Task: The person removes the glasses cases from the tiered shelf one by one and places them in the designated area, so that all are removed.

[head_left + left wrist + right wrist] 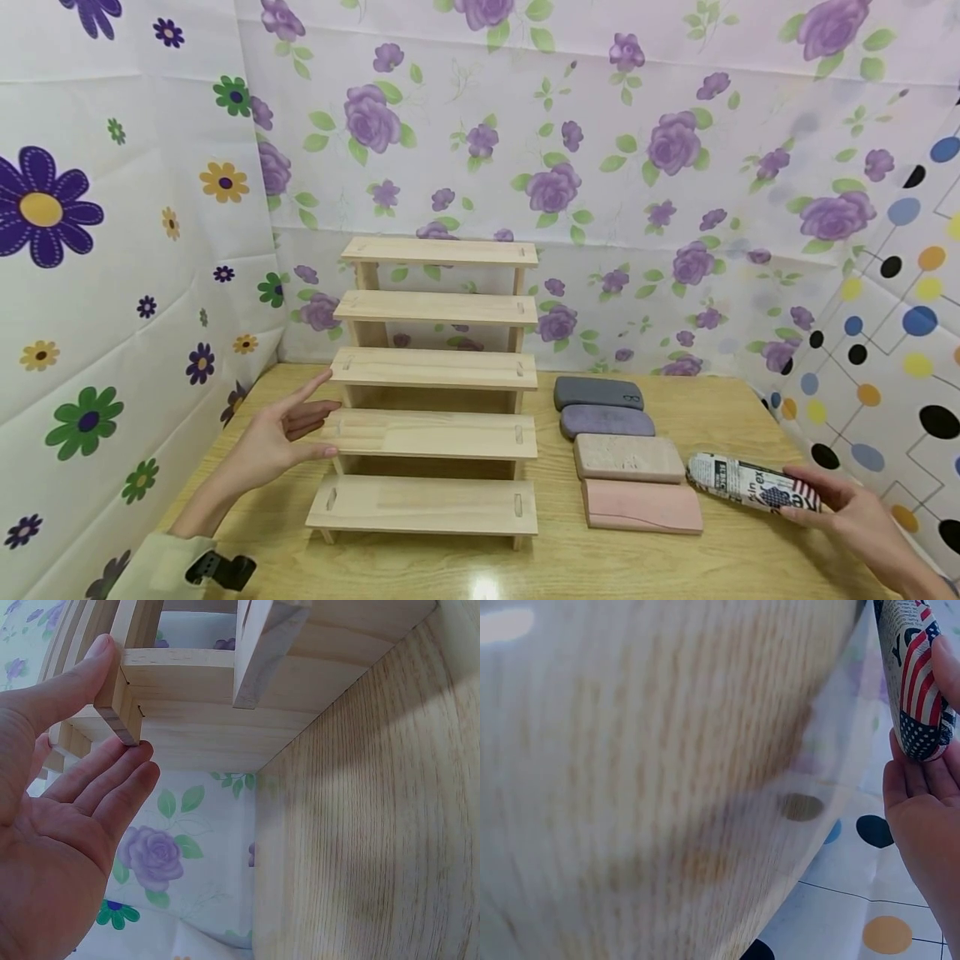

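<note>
A pale wooden stepped rack (435, 367) stands on the table, its narrow boards rising toward the back. My left hand (277, 437) is at the rack's left end, with thumb and fingers on either side of a board's end (120, 705). At the far right, my right hand (847, 508) grips one end of a newspaper-print glasses case (750, 483). Stars and red stripes show on that case's held end in the right wrist view. Its other end points left, close to a beige glasses case (628, 458) and a pink glasses case (641, 507).
Behind the beige one lie a purple glasses case (607, 422) and a dark grey glasses case (598, 393), in a column right of the rack. Patterned cloth (465, 150) hangs around the wood-grain table (555, 558) at the back and both sides.
</note>
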`<action>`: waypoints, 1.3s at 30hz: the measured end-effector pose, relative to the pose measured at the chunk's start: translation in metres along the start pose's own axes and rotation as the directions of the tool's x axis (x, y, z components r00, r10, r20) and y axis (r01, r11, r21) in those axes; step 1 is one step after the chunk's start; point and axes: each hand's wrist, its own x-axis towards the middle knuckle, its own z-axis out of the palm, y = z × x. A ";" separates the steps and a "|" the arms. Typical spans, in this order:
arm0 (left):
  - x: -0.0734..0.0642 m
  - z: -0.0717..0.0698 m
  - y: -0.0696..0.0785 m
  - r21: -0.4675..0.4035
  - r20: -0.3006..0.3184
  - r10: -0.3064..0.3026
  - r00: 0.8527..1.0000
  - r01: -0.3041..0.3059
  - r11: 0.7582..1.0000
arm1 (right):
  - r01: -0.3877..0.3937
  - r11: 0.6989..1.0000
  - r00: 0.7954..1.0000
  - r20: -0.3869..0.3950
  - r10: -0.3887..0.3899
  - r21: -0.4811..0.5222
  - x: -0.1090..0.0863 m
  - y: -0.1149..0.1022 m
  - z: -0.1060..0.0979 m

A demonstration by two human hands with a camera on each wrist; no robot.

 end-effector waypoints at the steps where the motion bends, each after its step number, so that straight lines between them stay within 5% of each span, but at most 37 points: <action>1: 0.000 0.000 0.000 0.003 0.000 -0.001 1.000 0.001 1.000 | 0.010 1.000 1.000 -0.003 -0.010 -0.005 0.000 0.001 0.000; 18: 0.000 0.000 0.000 0.010 0.003 -0.009 1.000 0.009 1.000 | 0.038 0.980 0.998 0.050 -0.029 -0.196 0.011 0.003 -0.007; 39: 0.000 0.000 0.000 0.006 0.001 -0.003 1.000 0.003 1.000 | 0.058 0.975 0.997 0.067 -0.045 -0.212 0.014 0.013 -0.007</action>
